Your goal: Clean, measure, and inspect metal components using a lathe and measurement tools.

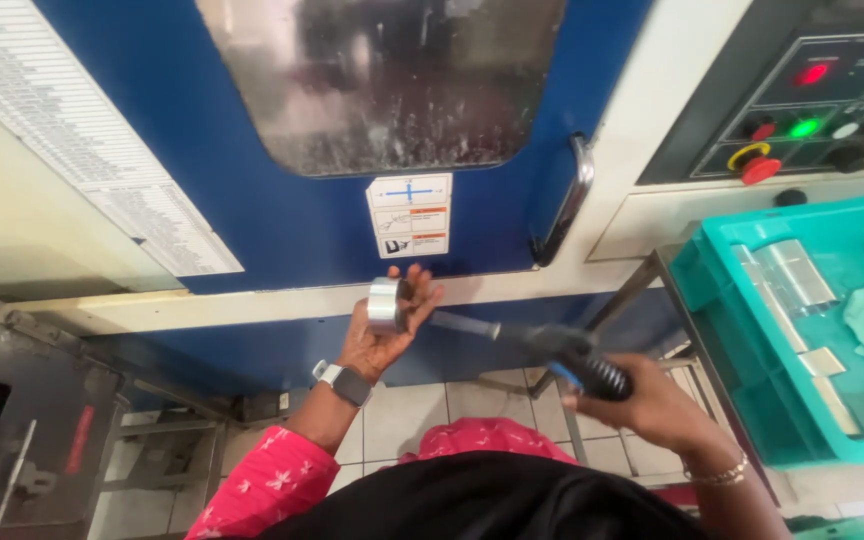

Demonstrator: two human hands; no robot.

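At the centre of the frame the left hand (384,335) is holding up a short metal cylinder (386,305), fingers curled around it, while the right hand (652,405) is gripping an air gun (562,355) tightly and aiming its nozzle at the part — the blowing-off looks underway, not finished. Behind them a blue machine door (252,180) is filling the upper frame, a teal tray (732,330) is sitting at the right edge, and tiled floor (402,415) is showing below.

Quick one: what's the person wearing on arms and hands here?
Both hands bare, no gloves. Left hand: smartwatch with dark band at the wrist, pink sleeve with small white print pushed up the forearm. Right hand: thin gold-coloured bangle at the wrist.
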